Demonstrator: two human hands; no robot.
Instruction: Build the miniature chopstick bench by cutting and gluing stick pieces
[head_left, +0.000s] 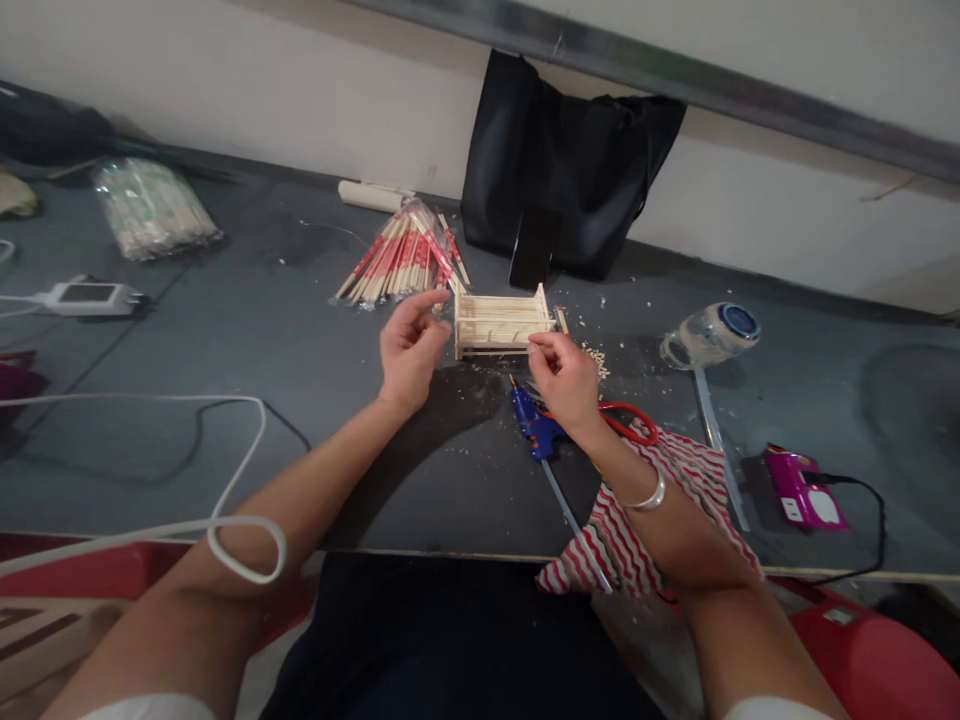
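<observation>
1. Your left hand [409, 345]: fingers loosely curled, thumb stretched toward the left end of the frame. Nothing shows in its grip.
2. Your right hand [566, 375]: fingertips pressed together in a pinch at the frame's near right corner. You cannot tell whether a loose stick sits between them.
3. Stick frame [499, 322]: between both hands, standing on the grey table [300, 370]. By the look of it, the build is well along: slatted long sides and raised end posts are in place and the top is open.
4. Chopstick packet [401, 260], at 11 o'clock of the frame: plenty of sticks left. A second bag of sticks [154, 208] lies far off at 10 o'clock.
5. Wood chips lie around the frame.
6. Blue glue gun [534, 420] at 6 o'clock of the frame, red-handled scissors [630, 425] and striped cloth [660, 500] at 5 o'clock: this side is crowded, right under your right wrist.
7. Black bag [562, 165] and the wall close off 12 o'clock.
8. Open room: bare table at 9 o'clock of your left hand.
9. The table's near edge runs at 6 o'clock, and a white cable [225, 500] loops over your left forearm there.
</observation>
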